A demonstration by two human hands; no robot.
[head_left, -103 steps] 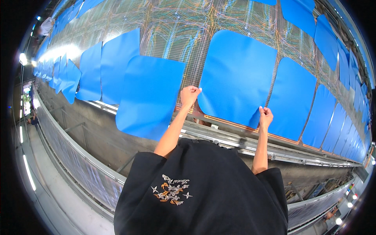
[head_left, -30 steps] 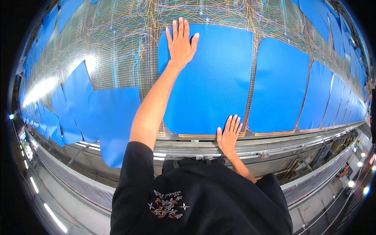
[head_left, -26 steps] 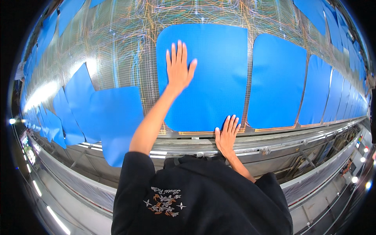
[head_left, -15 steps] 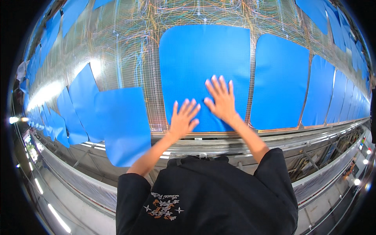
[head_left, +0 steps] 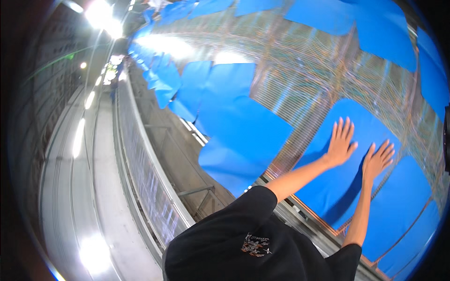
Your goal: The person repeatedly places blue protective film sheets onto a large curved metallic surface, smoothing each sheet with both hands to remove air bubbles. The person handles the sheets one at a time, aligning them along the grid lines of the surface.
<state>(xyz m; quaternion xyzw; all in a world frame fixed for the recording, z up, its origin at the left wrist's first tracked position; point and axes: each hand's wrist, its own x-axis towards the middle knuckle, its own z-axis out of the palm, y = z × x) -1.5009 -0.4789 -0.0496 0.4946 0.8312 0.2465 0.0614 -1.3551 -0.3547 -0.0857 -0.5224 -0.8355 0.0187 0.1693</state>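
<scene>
Left hand (head_left: 341, 146) and right hand (head_left: 376, 162) spread wide over blue sheet (head_left: 338, 180) on table (head_left: 300, 133) covered in thin coloured lines (head_left: 323, 77). Other blue sheets (head_left: 251, 124) overlap at left; one hangs past table edge.

Bright lamps (head_left: 101, 16) glare between your ten and eleven o'clock; a dark wall (head_left: 51, 65) stands at ten; pale floor (head_left: 70, 225) gleams at eight.

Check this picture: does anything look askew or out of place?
Yes: the blue sheet left of the left hand sits askew, overhanging the edge of the table, unlike the sheet below that hand.
</scene>
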